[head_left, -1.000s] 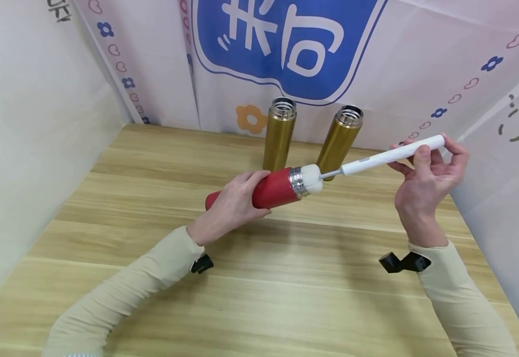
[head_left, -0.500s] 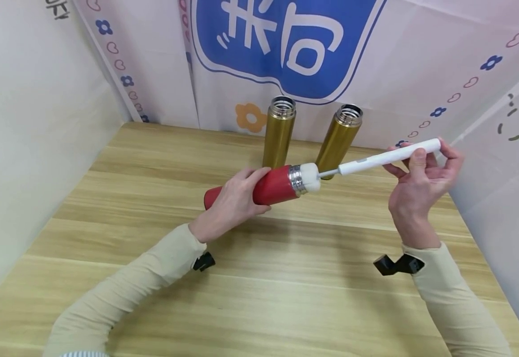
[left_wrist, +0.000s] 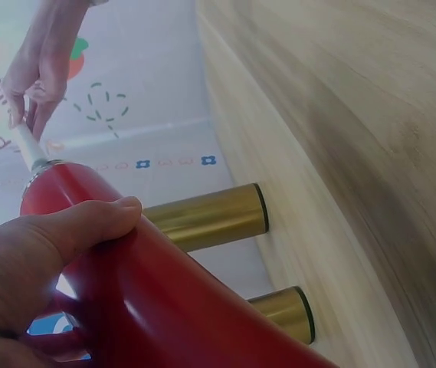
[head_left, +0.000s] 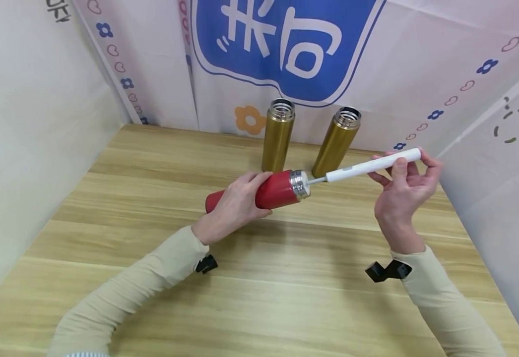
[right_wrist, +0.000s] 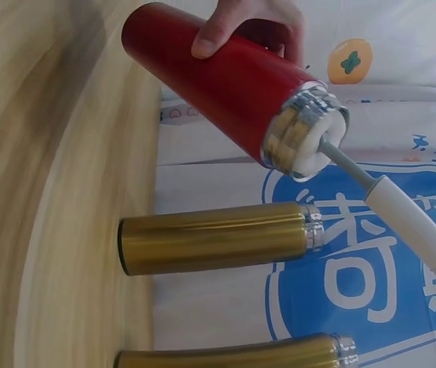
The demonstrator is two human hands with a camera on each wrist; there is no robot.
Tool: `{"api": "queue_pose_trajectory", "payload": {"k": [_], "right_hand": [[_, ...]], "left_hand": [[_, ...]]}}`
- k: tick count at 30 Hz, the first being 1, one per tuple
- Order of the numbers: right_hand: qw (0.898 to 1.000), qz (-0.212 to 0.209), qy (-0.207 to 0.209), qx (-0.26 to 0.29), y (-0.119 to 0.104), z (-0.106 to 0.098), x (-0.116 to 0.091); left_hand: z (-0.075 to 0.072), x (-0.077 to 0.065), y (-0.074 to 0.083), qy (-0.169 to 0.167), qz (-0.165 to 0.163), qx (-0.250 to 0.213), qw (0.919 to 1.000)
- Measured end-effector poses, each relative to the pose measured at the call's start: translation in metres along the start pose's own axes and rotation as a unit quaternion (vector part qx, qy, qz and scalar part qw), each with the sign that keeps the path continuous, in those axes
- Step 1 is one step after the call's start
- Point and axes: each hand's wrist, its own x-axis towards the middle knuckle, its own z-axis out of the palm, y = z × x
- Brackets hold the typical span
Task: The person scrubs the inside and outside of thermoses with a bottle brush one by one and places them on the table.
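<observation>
A red thermos flask is held tilted above the table, its steel mouth facing right. My left hand grips it round the middle; in the left wrist view the thumb lies across the red body. With its fingertips my right hand pinches the white handle of a bottle brush. The brush's grey rod runs into the flask's mouth. In the right wrist view the white sponge head sits inside the steel neck, with only its end showing.
Two gold flasks without lids, one on the left and one on the right, stand upright behind the red flask. The wooden table meets a printed cloth backdrop at the back, with pale walls at both sides.
The right hand has moved left and slightly down with the brush. The sponge head, which stuck out of the mouth before, has gone into the red flask. The left hand has hardly moved.
</observation>
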Motion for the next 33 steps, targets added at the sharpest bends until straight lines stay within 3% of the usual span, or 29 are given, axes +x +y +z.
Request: {"api": "queue_pose_trajectory", "payload": {"k": [4, 8, 13, 17, 27, 33], "right_hand": [[1.000, 0.001, -0.015, -0.004, 0.008, -0.001, -0.008], [0.998, 0.009, -0.060, -0.022, 0.020, 0.000, -0.025], [0.994, -0.021, -0.101, -0.025, 0.030, 0.005, -0.037], [0.994, -0.020, -0.105, -0.017, 0.034, 0.007, -0.039], [0.994, -0.011, -0.104, -0.013, 0.043, 0.007, -0.049], [0.995, -0.010, -0.100, -0.013, 0.039, 0.005, -0.047]], "left_hand": [[0.002, 0.001, 0.005, -0.002, -0.003, 0.004, 1.0000], [0.004, 0.004, 0.016, -0.018, 0.014, 0.008, 0.9997], [0.005, 0.008, 0.025, -0.022, 0.019, 0.027, 0.9992], [0.005, 0.008, 0.025, -0.013, 0.006, 0.047, 0.9988], [0.005, 0.010, 0.027, -0.001, 0.027, 0.060, 0.9979], [0.004, 0.009, 0.022, -0.015, 0.003, 0.067, 0.9976]]}}
